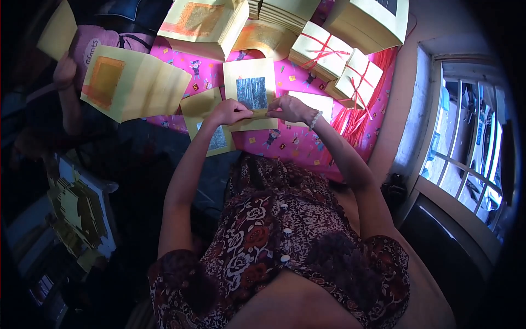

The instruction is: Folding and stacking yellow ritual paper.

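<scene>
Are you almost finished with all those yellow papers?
Some look done: two bundles tied with red string sit on the pink cloth. Now the left hand and right hand pinch the lower edge of a yellow sheet with a silver square. More loose sheets and untied stacks remain, so probably not nearly.

A bright pink printed cloth (285,143) with small cartoon figures is covering the surface and carrying everything. Lying on it are yellow paper sheets with silver foil squares (251,90), bundles of yellow paper tied with red string (320,50), a tall untied stack of yellow paper (372,22) and loose red strings (356,118).
</scene>
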Action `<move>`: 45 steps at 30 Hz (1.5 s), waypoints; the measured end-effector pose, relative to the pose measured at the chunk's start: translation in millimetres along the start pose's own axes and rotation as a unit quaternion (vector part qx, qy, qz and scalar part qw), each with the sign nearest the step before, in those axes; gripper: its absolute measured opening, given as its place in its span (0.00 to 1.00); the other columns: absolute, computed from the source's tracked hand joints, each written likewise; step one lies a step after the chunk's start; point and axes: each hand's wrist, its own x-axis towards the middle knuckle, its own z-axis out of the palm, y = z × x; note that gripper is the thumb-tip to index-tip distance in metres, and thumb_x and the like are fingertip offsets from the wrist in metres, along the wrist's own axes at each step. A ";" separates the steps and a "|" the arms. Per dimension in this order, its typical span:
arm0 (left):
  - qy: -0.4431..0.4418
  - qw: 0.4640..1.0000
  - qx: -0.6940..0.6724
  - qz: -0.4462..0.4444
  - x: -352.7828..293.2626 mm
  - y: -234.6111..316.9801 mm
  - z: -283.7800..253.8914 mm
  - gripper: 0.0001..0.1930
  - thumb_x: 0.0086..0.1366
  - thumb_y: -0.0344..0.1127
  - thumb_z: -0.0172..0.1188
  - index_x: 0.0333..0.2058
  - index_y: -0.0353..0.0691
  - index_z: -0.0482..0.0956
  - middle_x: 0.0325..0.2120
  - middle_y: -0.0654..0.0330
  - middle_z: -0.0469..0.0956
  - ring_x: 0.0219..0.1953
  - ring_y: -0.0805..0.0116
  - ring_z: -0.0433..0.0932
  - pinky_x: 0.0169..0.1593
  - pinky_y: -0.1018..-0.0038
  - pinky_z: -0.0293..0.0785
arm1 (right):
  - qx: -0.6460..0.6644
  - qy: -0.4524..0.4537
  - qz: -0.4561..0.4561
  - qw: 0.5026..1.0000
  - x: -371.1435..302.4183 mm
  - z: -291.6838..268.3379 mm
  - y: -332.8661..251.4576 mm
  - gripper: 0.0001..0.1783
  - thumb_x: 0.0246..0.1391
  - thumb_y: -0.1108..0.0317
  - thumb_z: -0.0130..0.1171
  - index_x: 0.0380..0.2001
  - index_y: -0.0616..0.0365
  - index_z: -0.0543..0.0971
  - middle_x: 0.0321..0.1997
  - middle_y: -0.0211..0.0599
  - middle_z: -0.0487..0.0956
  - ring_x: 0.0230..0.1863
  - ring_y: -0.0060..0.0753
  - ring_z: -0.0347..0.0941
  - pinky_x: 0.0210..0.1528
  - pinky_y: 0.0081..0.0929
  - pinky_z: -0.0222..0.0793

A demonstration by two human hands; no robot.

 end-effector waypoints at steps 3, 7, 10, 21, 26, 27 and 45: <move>0.000 1.000 -0.030 -0.006 -0.7 2.4 -1.2 0.18 0.59 0.52 0.61 0.29 0.40 0.83 0.19 0.62 0.77 0.22 0.78 0.72 0.30 0.76 0.69 | 0.013 -0.024 0.037 0.999 1.8 -2.9 0.8 0.15 0.55 0.54 0.56 0.38 0.53 0.82 0.31 0.43 0.80 0.36 0.43 0.77 0.44 0.38 0.71; 0.011 1.000 -0.025 0.014 -1.0 0.2 0.9 0.19 0.59 0.50 0.61 0.28 0.38 0.82 0.18 0.61 0.76 0.21 0.77 0.72 0.29 0.76 0.68 | 0.019 -0.041 0.043 0.998 2.4 -7.5 -3.1 0.16 0.56 0.54 0.55 0.39 0.52 0.82 0.30 0.44 0.80 0.36 0.43 0.78 0.43 0.37 0.71; 0.003 1.000 -0.029 0.005 0.3 -3.1 0.4 0.18 0.60 0.49 0.61 0.28 0.37 0.82 0.17 0.61 0.76 0.21 0.77 0.70 0.29 0.75 0.68 | 0.020 -0.044 0.049 0.998 3.2 -8.9 -3.4 0.16 0.56 0.54 0.55 0.40 0.52 0.81 0.31 0.45 0.81 0.37 0.43 0.78 0.43 0.38 0.71; 0.177 0.954 0.111 0.216 -19.9 4.9 3.0 0.15 0.50 0.47 0.69 0.29 0.42 0.84 0.35 0.59 0.79 0.42 0.66 0.77 0.50 0.68 0.69 | 0.012 0.039 -0.030 0.999 -2.9 -5.3 -7.3 0.14 0.60 0.57 0.50 0.36 0.55 0.76 0.31 0.45 0.78 0.36 0.48 0.76 0.40 0.40 0.71; 0.221 0.939 0.176 0.194 -38.2 -1.1 -4.8 0.21 0.48 0.42 0.69 0.41 0.42 0.79 0.50 0.54 0.71 0.54 0.62 0.68 0.58 0.63 0.63 | 0.030 0.079 -0.037 0.996 -13.3 -7.4 -8.0 0.15 0.61 0.56 0.50 0.37 0.57 0.75 0.29 0.45 0.78 0.33 0.48 0.75 0.37 0.40 0.70; 0.238 0.937 0.171 0.188 -35.4 -6.9 -4.6 0.20 0.49 0.40 0.68 0.42 0.42 0.78 0.48 0.55 0.72 0.52 0.60 0.70 0.57 0.63 0.63 | 0.028 0.079 -0.039 0.996 -13.5 -9.7 -10.1 0.15 0.61 0.56 0.50 0.37 0.57 0.75 0.29 0.45 0.78 0.33 0.48 0.75 0.37 0.40 0.70; 0.346 0.937 -0.010 0.053 14.5 -19.1 -20.9 0.19 0.59 0.44 0.60 0.41 0.37 0.69 0.22 0.52 0.77 0.25 0.52 0.77 0.31 0.61 0.71 | 0.140 0.277 0.194 0.931 29.7 3.1 9.8 0.22 0.54 0.52 0.60 0.24 0.63 0.73 0.22 0.45 0.74 0.25 0.42 0.70 0.31 0.36 0.67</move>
